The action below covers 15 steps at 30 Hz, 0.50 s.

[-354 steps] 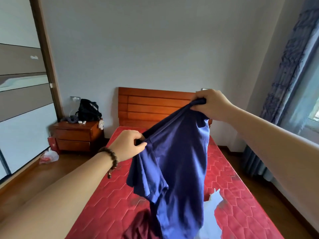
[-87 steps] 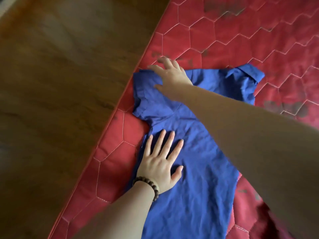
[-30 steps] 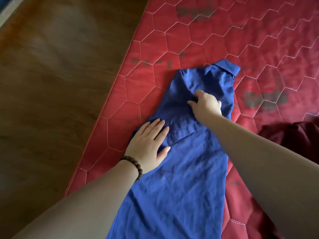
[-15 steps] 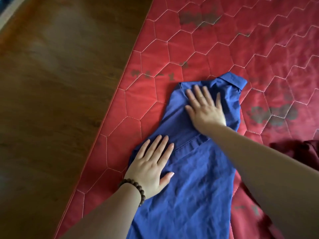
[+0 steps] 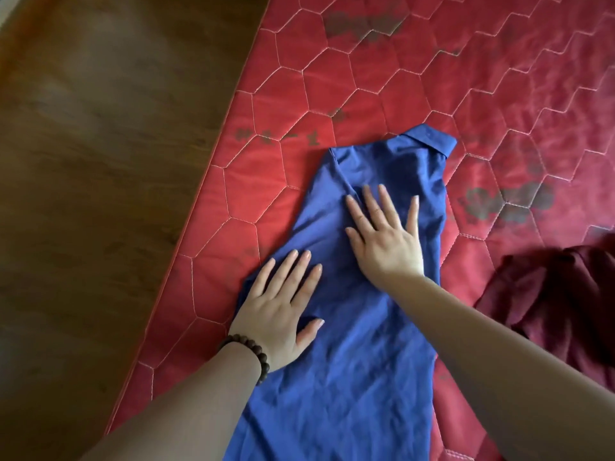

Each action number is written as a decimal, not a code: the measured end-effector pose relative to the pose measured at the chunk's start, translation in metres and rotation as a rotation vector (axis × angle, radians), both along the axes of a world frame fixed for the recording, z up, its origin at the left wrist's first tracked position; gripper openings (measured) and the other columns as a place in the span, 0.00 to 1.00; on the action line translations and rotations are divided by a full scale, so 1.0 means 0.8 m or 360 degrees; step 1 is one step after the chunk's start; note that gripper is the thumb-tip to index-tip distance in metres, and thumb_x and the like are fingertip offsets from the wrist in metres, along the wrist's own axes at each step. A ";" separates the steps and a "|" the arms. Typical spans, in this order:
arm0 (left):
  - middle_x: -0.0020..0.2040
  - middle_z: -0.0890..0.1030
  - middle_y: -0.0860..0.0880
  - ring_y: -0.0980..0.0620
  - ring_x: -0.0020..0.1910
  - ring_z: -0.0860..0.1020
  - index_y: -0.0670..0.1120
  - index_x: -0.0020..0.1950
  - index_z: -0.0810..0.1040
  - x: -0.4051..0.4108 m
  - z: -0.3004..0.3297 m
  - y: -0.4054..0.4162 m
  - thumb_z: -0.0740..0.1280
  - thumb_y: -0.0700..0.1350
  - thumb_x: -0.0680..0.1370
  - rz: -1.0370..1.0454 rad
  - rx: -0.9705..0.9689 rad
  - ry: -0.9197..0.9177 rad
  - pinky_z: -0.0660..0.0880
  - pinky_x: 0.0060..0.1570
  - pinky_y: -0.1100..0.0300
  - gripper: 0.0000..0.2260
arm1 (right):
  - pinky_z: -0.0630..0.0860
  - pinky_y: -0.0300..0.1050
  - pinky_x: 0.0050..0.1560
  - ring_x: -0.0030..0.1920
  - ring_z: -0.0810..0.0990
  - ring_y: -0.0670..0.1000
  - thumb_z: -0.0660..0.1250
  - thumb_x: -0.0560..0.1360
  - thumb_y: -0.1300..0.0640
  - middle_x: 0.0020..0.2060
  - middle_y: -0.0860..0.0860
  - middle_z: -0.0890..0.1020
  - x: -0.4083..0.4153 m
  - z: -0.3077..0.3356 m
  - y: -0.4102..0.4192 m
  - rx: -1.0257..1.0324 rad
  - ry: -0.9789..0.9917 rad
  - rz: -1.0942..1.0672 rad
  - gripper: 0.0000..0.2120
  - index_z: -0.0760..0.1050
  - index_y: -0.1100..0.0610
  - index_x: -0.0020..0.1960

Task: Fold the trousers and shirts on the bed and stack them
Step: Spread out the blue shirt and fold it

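Observation:
A blue collared shirt (image 5: 359, 367) lies flat on the red quilted bed (image 5: 382, 88), folded lengthwise into a narrow strip with its collar at the far end. My left hand (image 5: 283, 311), with a bead bracelet on the wrist, presses flat on the shirt's left edge. My right hand (image 5: 386, 234) lies flat with spread fingers on the upper part of the shirt, below the collar. A dark red garment (image 5: 552, 301) lies crumpled on the bed to the right.
The bed's left edge runs diagonally from top centre to bottom left, and a brown wooden floor (image 5: 100, 194) lies beyond it. Dark stains mark the bed cover near the top and to the right of the shirt.
My right hand slid down the shirt from near the collar toward its middle. My left hand stayed flat on the left edge.

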<state>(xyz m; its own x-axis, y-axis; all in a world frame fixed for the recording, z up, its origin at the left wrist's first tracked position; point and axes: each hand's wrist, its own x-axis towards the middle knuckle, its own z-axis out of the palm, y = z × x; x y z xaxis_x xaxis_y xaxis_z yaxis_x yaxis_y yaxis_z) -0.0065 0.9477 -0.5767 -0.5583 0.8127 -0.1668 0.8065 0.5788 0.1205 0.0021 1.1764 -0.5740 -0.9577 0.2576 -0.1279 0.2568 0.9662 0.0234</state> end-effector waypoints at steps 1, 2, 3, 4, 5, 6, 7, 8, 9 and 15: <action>0.79 0.53 0.43 0.46 0.78 0.50 0.44 0.78 0.55 0.000 0.000 0.000 0.53 0.62 0.77 0.0003 -0.0003 -0.0004 0.55 0.73 0.44 0.34 | 0.38 0.66 0.73 0.78 0.47 0.53 0.49 0.81 0.45 0.78 0.51 0.55 0.007 0.002 0.009 0.0000 0.0056 -0.0127 0.26 0.54 0.51 0.78; 0.79 0.53 0.43 0.46 0.78 0.50 0.44 0.78 0.55 0.001 0.001 0.000 0.53 0.62 0.78 0.0003 -0.0010 -0.0006 0.55 0.74 0.44 0.34 | 0.39 0.66 0.73 0.78 0.48 0.53 0.52 0.81 0.47 0.77 0.52 0.55 0.016 0.004 0.008 -0.0013 0.0129 -0.0190 0.26 0.56 0.54 0.77; 0.79 0.53 0.43 0.46 0.78 0.51 0.44 0.78 0.55 0.001 0.002 0.000 0.53 0.62 0.78 0.0003 -0.0021 -0.0012 0.54 0.74 0.45 0.34 | 0.41 0.66 0.73 0.78 0.50 0.54 0.54 0.81 0.48 0.77 0.54 0.57 0.029 0.006 -0.002 -0.0035 0.0207 -0.0192 0.26 0.58 0.56 0.77; 0.79 0.53 0.44 0.46 0.78 0.51 0.45 0.78 0.55 0.001 0.004 -0.001 0.52 0.62 0.77 0.0000 -0.0039 -0.0019 0.53 0.74 0.45 0.34 | 0.43 0.67 0.74 0.77 0.52 0.55 0.55 0.80 0.49 0.76 0.55 0.59 0.044 0.007 -0.019 -0.0061 0.0270 -0.0145 0.26 0.60 0.58 0.76; 0.79 0.53 0.44 0.47 0.78 0.50 0.45 0.78 0.54 0.000 0.006 -0.002 0.51 0.62 0.77 -0.0009 -0.0054 -0.0023 0.50 0.75 0.46 0.34 | 0.46 0.67 0.73 0.77 0.55 0.56 0.55 0.79 0.49 0.76 0.55 0.61 0.063 0.007 -0.043 -0.0095 0.0313 -0.0066 0.26 0.62 0.60 0.75; 0.79 0.51 0.45 0.48 0.78 0.48 0.45 0.79 0.52 -0.002 0.007 -0.002 0.51 0.63 0.77 -0.0016 -0.0062 -0.0030 0.47 0.76 0.47 0.35 | 0.50 0.68 0.73 0.76 0.56 0.56 0.55 0.79 0.49 0.75 0.55 0.62 0.085 0.006 -0.071 -0.0140 0.0313 0.0025 0.26 0.63 0.60 0.74; 0.79 0.49 0.46 0.49 0.78 0.46 0.46 0.79 0.49 -0.005 0.011 -0.001 0.51 0.62 0.77 -0.0014 -0.0060 -0.0062 0.44 0.76 0.49 0.35 | 0.54 0.68 0.72 0.76 0.57 0.55 0.55 0.79 0.49 0.75 0.55 0.63 0.109 0.005 -0.099 -0.0202 0.0264 0.0109 0.27 0.64 0.60 0.74; 0.79 0.47 0.46 0.49 0.78 0.44 0.45 0.79 0.47 -0.007 0.017 0.000 0.54 0.61 0.77 0.0006 -0.0045 -0.0127 0.42 0.76 0.50 0.35 | 0.57 0.68 0.70 0.76 0.58 0.54 0.54 0.79 0.48 0.75 0.54 0.63 0.132 0.004 -0.123 -0.0256 0.0209 0.0166 0.27 0.64 0.60 0.74; 0.79 0.47 0.46 0.49 0.78 0.44 0.44 0.79 0.47 -0.008 0.024 0.000 0.57 0.58 0.78 0.0038 -0.0023 -0.0178 0.41 0.76 0.49 0.35 | 0.59 0.68 0.70 0.75 0.59 0.54 0.55 0.79 0.47 0.75 0.54 0.64 0.153 0.004 -0.138 -0.0279 0.0175 0.0176 0.27 0.64 0.59 0.74; 0.76 0.62 0.43 0.45 0.76 0.60 0.40 0.74 0.64 0.076 0.040 -0.022 0.57 0.49 0.77 -0.0243 0.0041 0.0103 0.57 0.74 0.46 0.27 | 0.48 0.66 0.73 0.76 0.58 0.57 0.63 0.78 0.52 0.75 0.56 0.63 0.220 0.009 -0.150 -0.0248 0.0218 -0.0400 0.28 0.63 0.61 0.74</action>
<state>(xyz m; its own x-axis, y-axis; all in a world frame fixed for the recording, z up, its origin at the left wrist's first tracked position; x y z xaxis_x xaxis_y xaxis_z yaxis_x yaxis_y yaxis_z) 0.0545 0.9299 -0.5444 -0.4372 0.8923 -0.1125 0.8913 0.4466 0.0785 0.1785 1.0562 -0.5672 -0.8776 0.4757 -0.0590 0.4784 0.8613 -0.1712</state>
